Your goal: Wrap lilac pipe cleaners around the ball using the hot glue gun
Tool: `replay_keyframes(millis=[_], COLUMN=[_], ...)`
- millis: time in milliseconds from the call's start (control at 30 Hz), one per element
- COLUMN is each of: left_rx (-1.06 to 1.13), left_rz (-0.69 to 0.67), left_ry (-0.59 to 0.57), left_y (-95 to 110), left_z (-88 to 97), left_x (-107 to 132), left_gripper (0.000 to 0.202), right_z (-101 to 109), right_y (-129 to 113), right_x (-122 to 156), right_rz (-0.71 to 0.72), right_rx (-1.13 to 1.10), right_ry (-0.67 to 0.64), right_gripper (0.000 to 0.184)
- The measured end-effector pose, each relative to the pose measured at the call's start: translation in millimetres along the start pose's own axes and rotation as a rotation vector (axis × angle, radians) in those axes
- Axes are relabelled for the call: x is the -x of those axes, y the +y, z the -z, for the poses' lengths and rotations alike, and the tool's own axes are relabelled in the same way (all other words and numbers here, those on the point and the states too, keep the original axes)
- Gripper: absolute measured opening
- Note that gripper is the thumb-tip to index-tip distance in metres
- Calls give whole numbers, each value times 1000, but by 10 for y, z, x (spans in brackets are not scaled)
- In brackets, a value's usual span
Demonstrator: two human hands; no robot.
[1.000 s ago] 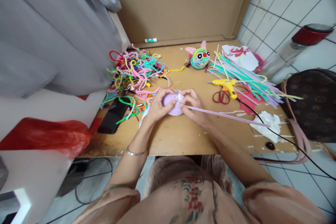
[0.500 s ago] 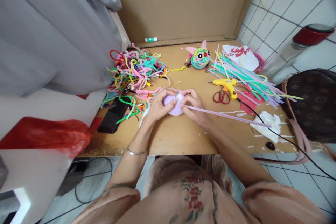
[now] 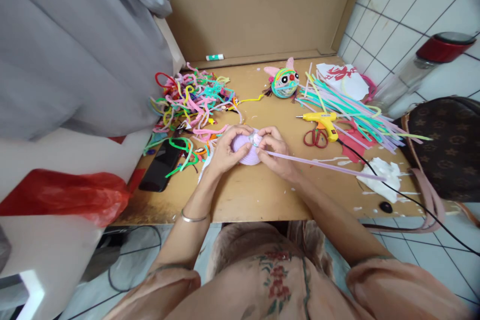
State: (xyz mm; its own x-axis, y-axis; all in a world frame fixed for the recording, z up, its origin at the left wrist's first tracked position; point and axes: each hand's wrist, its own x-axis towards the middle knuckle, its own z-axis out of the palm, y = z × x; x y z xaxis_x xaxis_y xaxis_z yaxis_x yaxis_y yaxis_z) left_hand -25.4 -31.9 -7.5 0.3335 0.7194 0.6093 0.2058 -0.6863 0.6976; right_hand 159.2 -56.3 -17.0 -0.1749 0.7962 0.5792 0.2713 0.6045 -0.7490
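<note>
A ball wound with lilac pipe cleaner (image 3: 247,156) rests low over the desk in front of me. My left hand (image 3: 229,152) wraps round its left side, the thumb lying on top. A small pale patch near the top of the ball lies between my hands. My right hand (image 3: 274,152) is closed at the ball's right side, pinching a lilac pipe cleaner (image 3: 318,162) against it. The strip's free end stretches right, as far as a white crumpled sheet (image 3: 382,180).
Tangled pipe cleaners (image 3: 198,95) and a black phone (image 3: 161,166) lie left. On the right are a yellow glue gun (image 3: 320,119), red-handled scissors (image 3: 315,138), straight pipe cleaners (image 3: 348,107) and a brown bag (image 3: 446,145). A decorated ball with pink ears (image 3: 285,83) stands behind.
The view has shifted very slightly. Both hands keep their hold on the ball and the pipe cleaner, with hardly any visible movement.
</note>
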Motion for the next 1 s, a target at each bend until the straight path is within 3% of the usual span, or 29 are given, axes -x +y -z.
replay_keyframes(millis=[1000], left_rx=[-177], left_rz=[-16], left_ry=[-8], left_y=[55], left_z=[29], left_x=[2], left_gripper=[26], right_z=[10], right_y=[-19], right_x=[2], right_rz=[-5], right_rx=[-3], right_ry=[-11], right_gripper=[12])
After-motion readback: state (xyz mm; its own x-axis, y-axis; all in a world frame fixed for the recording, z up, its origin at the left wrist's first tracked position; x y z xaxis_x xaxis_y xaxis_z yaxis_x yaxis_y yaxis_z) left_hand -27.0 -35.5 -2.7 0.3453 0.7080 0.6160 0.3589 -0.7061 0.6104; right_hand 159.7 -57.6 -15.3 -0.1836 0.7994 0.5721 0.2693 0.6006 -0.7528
